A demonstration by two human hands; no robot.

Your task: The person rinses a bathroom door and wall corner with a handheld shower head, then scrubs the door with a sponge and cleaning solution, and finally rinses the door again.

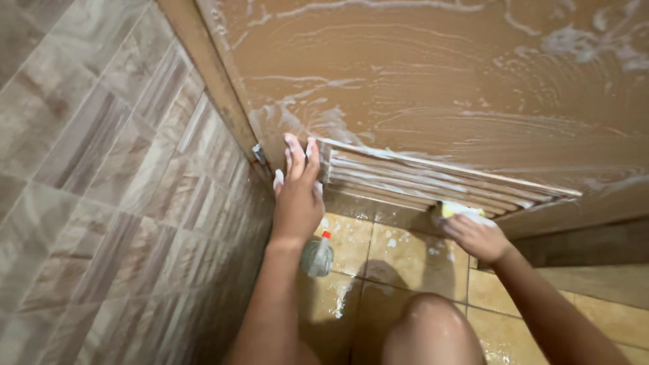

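Sponge [458, 209] — a yellow one, mostly hidden — sat in the right hand [477, 236], whose fingers were curled over it and clamped on it, pressing it against the lower edge of the louvred vent [433, 179] set into the bottom of the brown door [439, 74]. Only a pale yellow corner and some white foam showed above the knuckles. Just above the grip ran the slanted wooden slats of the vent, wet and streaked with suds. Farther up from the grip, the flat panel of the door carried sweeping smears of soap foam.

Well to the left of the sponge, the left hand [297, 192] lay flat with its fingers spread apart and holding nothing, palm braced against the door at the far end of the vent, beside a small metal hinge [259, 154] on the door frame [209, 67]. Foam clung to the fingertips.

Below and between the two hands, a clear spray bottle with a red tip [318, 255] lay on the tan floor tiles [405, 260], which were wet and spotted with suds. A bare knee [433, 324] rose beneath the right hand. Beyond the left hand stood a wall of grey-brown tiles [101, 203].
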